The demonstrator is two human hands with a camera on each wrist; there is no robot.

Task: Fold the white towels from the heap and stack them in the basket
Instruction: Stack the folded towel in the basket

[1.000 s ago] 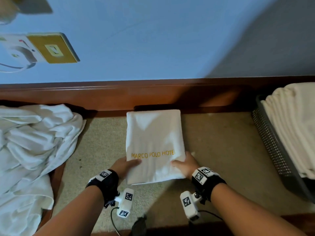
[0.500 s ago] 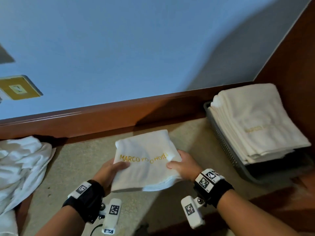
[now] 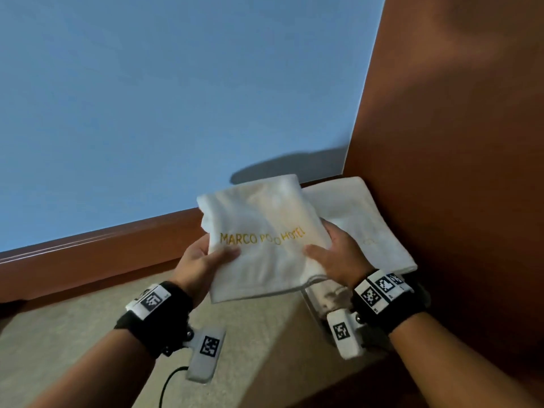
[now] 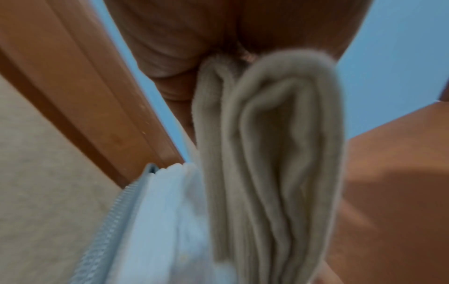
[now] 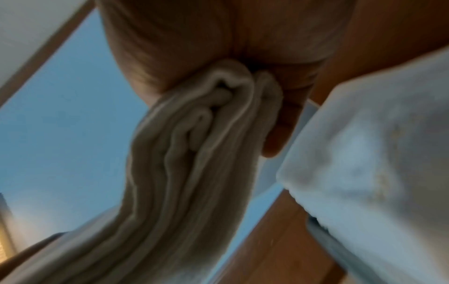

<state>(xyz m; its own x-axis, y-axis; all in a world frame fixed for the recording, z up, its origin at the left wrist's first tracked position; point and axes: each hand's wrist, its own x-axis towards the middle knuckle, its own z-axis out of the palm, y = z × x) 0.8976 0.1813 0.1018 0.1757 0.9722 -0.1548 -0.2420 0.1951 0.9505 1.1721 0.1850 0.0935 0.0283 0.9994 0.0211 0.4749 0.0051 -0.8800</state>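
A folded white towel point(image 3: 265, 231) with gold hotel lettering hangs in the air between both hands. My left hand point(image 3: 203, 257) pinches its left edge, thumb on top. My right hand point(image 3: 332, 254) grips its right edge the same way. Its layered edge fills the left wrist view as the folded towel point(image 4: 267, 153) and the right wrist view as the folded towel point(image 5: 194, 163). Just beyond and to the right lies the stack of folded towels point(image 3: 368, 225) in the basket point(image 4: 116, 211), whose grey mesh rim shows only in the left wrist view. The heap is out of view.
A brown wooden panel point(image 3: 456, 142) rises directly right of the stack. A wooden baseboard point(image 3: 103, 254) runs under the blue wall point(image 3: 176, 98). Beige carpet point(image 3: 73, 348) lies below my forearms, with a black cable point(image 3: 167, 384) near the left wrist.
Both hands lifted the folded towel off the carpet and carried it right, up beside the stack in the basket. The view swung right, so the heap left the frame.
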